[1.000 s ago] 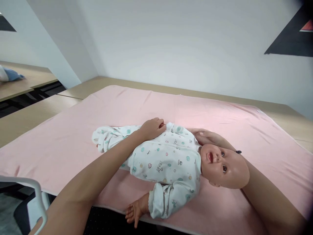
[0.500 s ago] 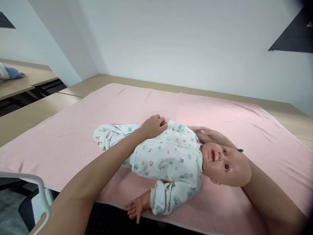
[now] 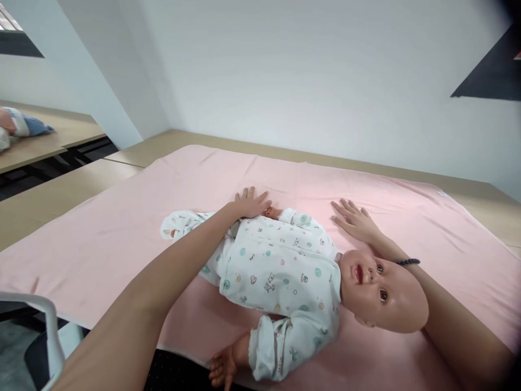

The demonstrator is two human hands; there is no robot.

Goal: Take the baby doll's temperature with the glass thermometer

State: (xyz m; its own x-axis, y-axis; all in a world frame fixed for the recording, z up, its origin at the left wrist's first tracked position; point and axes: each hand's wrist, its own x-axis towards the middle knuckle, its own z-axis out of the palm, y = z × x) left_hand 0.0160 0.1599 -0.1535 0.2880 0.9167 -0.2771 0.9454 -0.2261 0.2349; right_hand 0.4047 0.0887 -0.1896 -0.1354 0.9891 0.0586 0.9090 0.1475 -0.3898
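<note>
1. The left hand's fingers [image 3: 246,194] are spread open, grasping nothing; they lie on the pink cloth [image 3: 122,233] beyond the doll, the hand meeting the doll's far hand [image 3: 270,212].
2. The right hand's fingers [image 3: 349,208] are also spread, palm down on the cloth past the doll's shoulder, holding nothing and apart from the doll.
3. The right wrist wears a black beaded bracelet [image 3: 408,262]; that forearm passes beside and partly behind the doll's head [image 3: 385,293].
4. The doll [image 3: 280,266] lies face up between the forearms, head to the right, feet to the left. The left forearm crosses over its legs.
5. Its white sleepsuit [image 3: 264,271] carries small animals and coloured dots; some tiny marks resemble lettering but are too small to read.
6. The doll's near hand [image 3: 223,366] reaches past the cloth's front edge.
7. A small white tag [image 3: 442,194] sits at the cloth's far right corner, its writing unreadable.
8. The cloth covers much of a pale wooden desk [image 3: 69,190] set against a white wall [image 3: 305,81].
9. A white-framed chair [image 3: 52,331] stands at lower left.
</note>
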